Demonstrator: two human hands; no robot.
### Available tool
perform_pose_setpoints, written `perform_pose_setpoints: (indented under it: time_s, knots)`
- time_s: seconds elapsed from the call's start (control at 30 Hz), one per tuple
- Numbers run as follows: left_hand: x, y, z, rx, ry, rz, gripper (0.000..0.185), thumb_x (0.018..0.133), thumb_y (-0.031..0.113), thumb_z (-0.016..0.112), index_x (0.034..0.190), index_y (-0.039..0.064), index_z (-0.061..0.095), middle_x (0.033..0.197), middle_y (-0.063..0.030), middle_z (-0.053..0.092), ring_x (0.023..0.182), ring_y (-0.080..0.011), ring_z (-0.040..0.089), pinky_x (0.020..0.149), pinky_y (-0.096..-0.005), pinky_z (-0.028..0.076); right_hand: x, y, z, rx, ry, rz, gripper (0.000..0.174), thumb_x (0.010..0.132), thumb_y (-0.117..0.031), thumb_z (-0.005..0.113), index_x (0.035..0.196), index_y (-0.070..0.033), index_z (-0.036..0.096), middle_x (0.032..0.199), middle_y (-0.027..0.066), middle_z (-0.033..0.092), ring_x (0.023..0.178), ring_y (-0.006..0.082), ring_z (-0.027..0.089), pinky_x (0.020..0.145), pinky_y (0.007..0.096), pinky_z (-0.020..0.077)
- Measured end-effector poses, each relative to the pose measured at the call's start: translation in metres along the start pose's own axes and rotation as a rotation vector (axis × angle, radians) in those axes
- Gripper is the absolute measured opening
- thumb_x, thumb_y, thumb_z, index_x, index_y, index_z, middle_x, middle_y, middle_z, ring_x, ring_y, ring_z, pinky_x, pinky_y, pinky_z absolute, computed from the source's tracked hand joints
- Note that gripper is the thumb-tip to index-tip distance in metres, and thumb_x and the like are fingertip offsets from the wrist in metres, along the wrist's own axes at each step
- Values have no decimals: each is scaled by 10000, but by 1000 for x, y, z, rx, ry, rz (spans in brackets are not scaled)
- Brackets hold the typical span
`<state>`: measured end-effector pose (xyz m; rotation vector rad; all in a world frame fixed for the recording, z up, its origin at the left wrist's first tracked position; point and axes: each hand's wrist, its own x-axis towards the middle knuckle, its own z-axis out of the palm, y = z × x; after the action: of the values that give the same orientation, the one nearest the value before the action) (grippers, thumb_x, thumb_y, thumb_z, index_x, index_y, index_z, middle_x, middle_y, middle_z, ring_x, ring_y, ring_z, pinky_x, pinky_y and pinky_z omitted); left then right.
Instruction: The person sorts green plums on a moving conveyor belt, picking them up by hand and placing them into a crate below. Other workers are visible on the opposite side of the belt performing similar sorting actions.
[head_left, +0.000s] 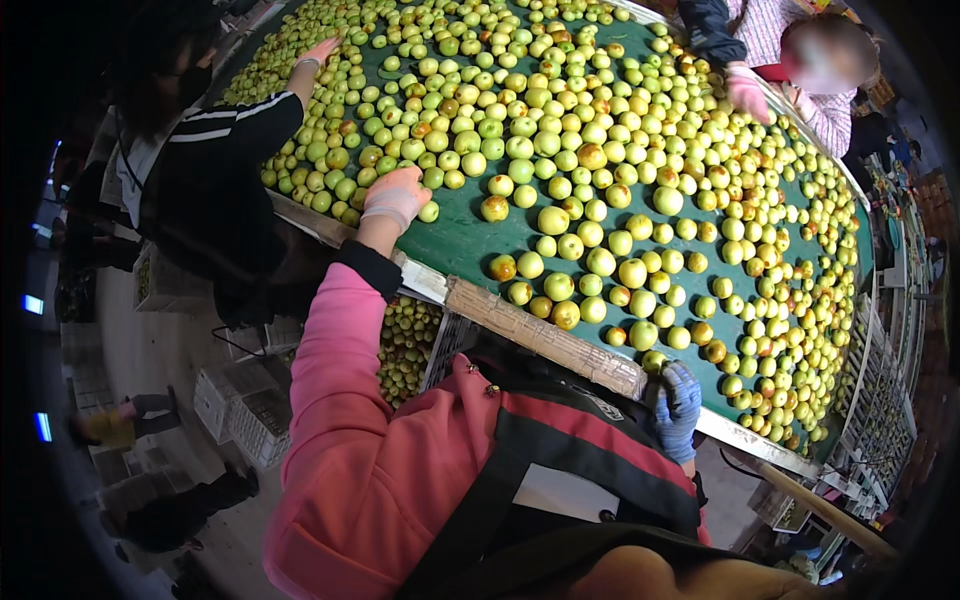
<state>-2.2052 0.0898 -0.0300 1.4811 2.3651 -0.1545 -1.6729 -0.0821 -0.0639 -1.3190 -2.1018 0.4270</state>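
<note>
Green-yellow fruits with reddish-brown patches, apparently jujubes (553, 220), are spread over a green conveyor belt (457, 225) before me. My left hand (394, 199), in a thin pale glove, reaches over the belt's near edge at the left. Its fingers rest among the fruits, and what lies under them is hidden. At the near rim, close to my body, is my right hand (677, 411) in a blue striped knit glove. Its fingers are curled beside one darker fruit (652, 361); whether they grip it is hard to tell.
Cardboard padding (544, 330) is taped along the near rim. A co-worker's hand (319, 52) reaches in from the left, another's gloved hand (748, 94) from the far side. A fruit-filled crate (409, 349) stands below the rim; white crates (244, 409) sit on the floor. Slatted rollers (881, 397) adjoin the belt's right end.
</note>
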Motion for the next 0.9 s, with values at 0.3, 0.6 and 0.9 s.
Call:
perform_pose_setpoints:
  time_s: [0.3,0.6,0.9]
  knots:
    - [-127,-74,-36,239,357,-144,467,799,437,659,1183,172,681,1362,-92,553,1222,-357,503,1016,-479,391,10,-16,4,15,30,42,335,810,-23,645,1145,-49,644,1186,155,647,1145,370,590,974,448,456]
    - [11,-9,-5,151,248,147,693,893,608,473,1479,247,395,1527,-76,391,1370,-325,368,1082,-571,261,152,-96,78,126,-370,-456,446,812,-141,657,1245,-62,589,1295,147,573,1268,345,505,1041,463,422]
    - [24,103,24,176,176,225,720,914,690,382,1540,347,290,1639,-38,201,1455,-420,210,1061,-770,135,194,-57,110,-81,-371,-374,594,859,-442,628,1328,-82,562,1372,163,549,1303,357,484,1130,472,334]
